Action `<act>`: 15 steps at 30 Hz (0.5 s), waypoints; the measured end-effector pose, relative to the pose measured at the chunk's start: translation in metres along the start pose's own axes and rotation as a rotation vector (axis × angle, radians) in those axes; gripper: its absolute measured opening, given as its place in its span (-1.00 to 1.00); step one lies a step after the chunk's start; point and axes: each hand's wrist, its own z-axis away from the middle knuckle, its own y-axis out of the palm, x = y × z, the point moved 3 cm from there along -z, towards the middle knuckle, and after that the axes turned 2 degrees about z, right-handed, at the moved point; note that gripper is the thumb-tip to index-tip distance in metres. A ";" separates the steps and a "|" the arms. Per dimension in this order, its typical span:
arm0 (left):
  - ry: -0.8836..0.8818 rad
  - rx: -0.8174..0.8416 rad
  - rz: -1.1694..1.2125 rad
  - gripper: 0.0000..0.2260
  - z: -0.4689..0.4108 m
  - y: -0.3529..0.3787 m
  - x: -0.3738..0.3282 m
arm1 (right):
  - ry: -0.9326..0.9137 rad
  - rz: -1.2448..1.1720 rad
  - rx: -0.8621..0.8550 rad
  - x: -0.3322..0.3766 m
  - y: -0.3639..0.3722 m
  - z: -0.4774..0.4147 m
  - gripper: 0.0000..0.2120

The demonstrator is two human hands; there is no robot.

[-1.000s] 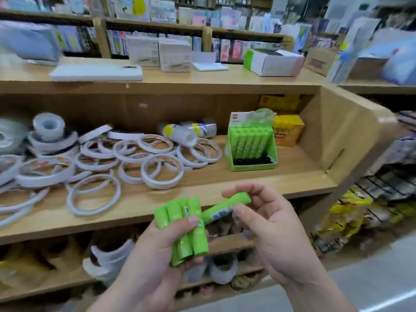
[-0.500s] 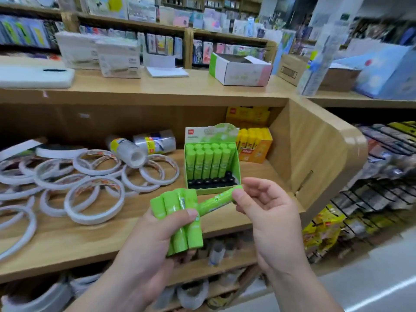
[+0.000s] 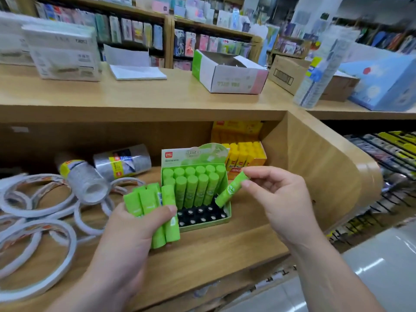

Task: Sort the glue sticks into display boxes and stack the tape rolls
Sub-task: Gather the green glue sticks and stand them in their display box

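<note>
My left hand (image 3: 132,235) grips a bundle of several green glue sticks (image 3: 153,203) just left of the green display box (image 3: 227,216). That box stands on the wooden shelf with two rows of green sticks at its back and dark empty holes in front. My right hand (image 3: 279,199) pinches a single green glue stick (image 3: 230,190), tilted, its lower end over the box's right front holes. Flat white tape rolls (image 3: 33,199) lie scattered on the shelf to the left. Two wrapped clear tape packs (image 3: 122,164) lie behind them.
A yellow glue stick display box (image 3: 247,157) stands behind the green one, against the shelf's curved right wall (image 3: 319,167). On the top surface sit an open white-green carton (image 3: 229,75), white boxes (image 3: 63,55) and cardboard boxes (image 3: 290,75).
My right hand has carried the single glue stick away from the bundle, up and right to the display box. The camera has moved closer to the shelf and panned right.
</note>
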 end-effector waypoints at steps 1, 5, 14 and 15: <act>0.015 -0.017 0.000 -0.79 -0.001 -0.001 0.002 | -0.021 0.010 0.022 -0.003 0.001 -0.004 -0.76; 0.049 -0.094 0.004 -0.65 -0.003 -0.005 0.011 | -0.146 0.102 0.107 -0.011 0.007 -0.021 -0.75; 0.134 -0.193 -0.045 -0.46 -0.002 -0.008 0.018 | -0.362 0.225 0.236 -0.021 0.017 -0.029 -0.82; 0.141 -0.189 -0.042 -0.50 -0.002 -0.008 0.018 | -0.377 0.232 0.235 -0.021 0.017 -0.029 -0.84</act>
